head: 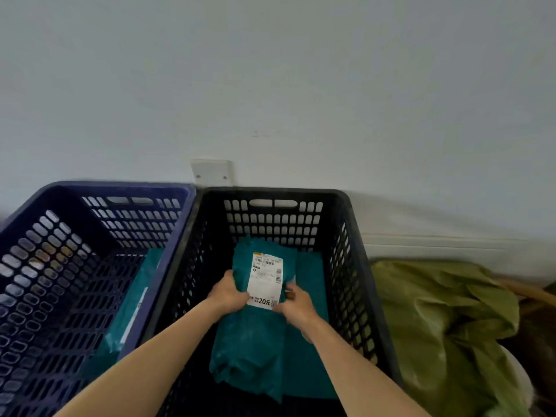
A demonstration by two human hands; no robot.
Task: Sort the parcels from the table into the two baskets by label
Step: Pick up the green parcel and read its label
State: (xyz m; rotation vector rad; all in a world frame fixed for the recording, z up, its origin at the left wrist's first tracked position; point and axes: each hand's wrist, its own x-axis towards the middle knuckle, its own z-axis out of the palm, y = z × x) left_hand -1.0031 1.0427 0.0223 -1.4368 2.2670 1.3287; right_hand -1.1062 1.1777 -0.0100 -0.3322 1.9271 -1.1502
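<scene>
A teal plastic parcel [255,341] with a white shipping label [266,281] lies inside the black basket [358,266]. My left hand [229,291] grips its left edge beside the label. My right hand [296,305] grips the parcel at the label's right side. Another teal parcel [310,266] lies under it in the same basket. The blue basket [39,236] on the left holds a teal parcel [132,299] leaning along its right wall.
Both baskets stand side by side against a pale wall with a white socket plate [210,173]. A crumpled olive-green sack [445,323] lies right of the black basket. The table is out of view.
</scene>
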